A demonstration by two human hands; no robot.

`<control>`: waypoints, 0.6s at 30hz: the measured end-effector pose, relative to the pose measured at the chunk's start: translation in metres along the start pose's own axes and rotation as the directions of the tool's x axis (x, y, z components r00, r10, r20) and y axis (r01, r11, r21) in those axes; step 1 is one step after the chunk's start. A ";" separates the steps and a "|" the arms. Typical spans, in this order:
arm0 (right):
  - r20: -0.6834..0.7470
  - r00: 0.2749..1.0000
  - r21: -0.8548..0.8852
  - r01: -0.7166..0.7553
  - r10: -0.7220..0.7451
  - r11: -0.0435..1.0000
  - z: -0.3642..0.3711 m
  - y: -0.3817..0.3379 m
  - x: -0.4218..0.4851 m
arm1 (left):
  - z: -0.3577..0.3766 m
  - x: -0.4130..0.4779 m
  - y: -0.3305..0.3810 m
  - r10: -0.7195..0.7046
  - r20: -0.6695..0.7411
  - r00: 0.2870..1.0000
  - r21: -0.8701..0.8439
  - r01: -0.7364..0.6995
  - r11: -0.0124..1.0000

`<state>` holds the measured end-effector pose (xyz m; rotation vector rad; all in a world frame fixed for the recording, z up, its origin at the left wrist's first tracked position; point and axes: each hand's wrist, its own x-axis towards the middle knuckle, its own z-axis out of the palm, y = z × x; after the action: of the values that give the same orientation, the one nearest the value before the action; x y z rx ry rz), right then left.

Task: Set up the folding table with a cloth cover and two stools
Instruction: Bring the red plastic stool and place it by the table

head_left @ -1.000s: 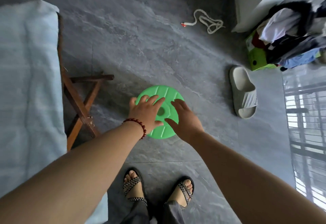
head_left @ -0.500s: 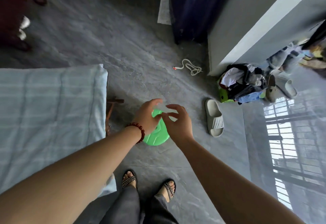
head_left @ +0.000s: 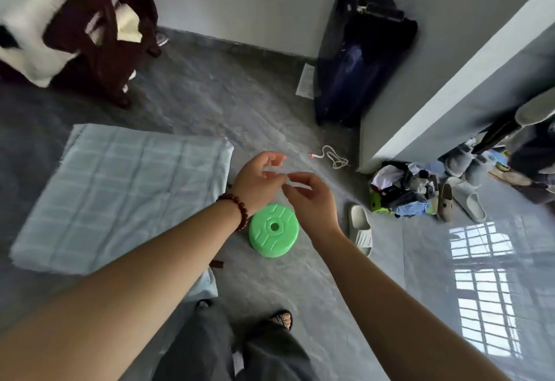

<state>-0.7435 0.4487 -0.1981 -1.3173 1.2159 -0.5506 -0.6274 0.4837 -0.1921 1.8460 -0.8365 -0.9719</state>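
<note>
The bench (head_left: 120,188) is up w/ its pale blue checked cloth (head_left: 90,215) already spread over the top, so that half of the job looks done from where we stand; a bit of dark wooden leg shows under its near edge. Next down in size, the green stool (head_left: 273,229) sits on the grey floor (head_left: 210,104) just beside the bench's right edge, round top w/ a centre hole facing up, and it reads as taller now than a sec ago, when we had both palms flat on what looked like a flat disc. So we judge it's been popped open to sitting height, tho we can't be sure how far it extends. Our view has also lifted: more of the room shows than before, incl. the dark suitcase (head_left: 360,56) by the wall and the pale slipper (head_left: 360,230) near the stool. Both hands have come off the stool and are raised above it, apart from it. Left hand (head_left: 255,182), w/ the bead bracelet (head_left: 237,206), has its fingers (head_left: 274,157) loosely curled & empty; right hand (head_left: 312,200) likewise, fingers (head_left: 300,176) spread slack, gripping nothing, tips near the left's. For the task: 1 stool placed, we see no 2nd stool in view, so that's prob what's left, i.e. go fetch it & set it by the bench.
</note>
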 end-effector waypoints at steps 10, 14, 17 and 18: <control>0.065 0.989 0.051 0.129 -0.132 0.990 0.091 -0.058 -0.071 | -0.123 -0.072 -0.002 0.014 -0.117 0.993 -0.087 -0.024 0.996; 0.089 0.983 0.029 0.156 -0.158 0.987 0.164 -0.067 -0.102 | -0.191 -0.105 -0.025 -0.018 -0.146 0.989 -0.156 -0.005 0.988; 0.124 0.981 0.028 0.149 -0.151 0.988 0.227 -0.074 -0.127 | -0.248 -0.133 -0.048 -0.039 -0.202 0.979 -0.166 0.005 0.986; 0.132 0.979 0.026 0.151 -0.153 0.988 0.247 -0.077 -0.135 | -0.267 -0.142 -0.057 -0.044 -0.222 0.974 -0.160 0.008 0.987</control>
<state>-0.5469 0.6523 -0.1267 -1.4190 1.0047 -0.5699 -0.4529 0.7262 -0.1170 1.7931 -0.5823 -0.8029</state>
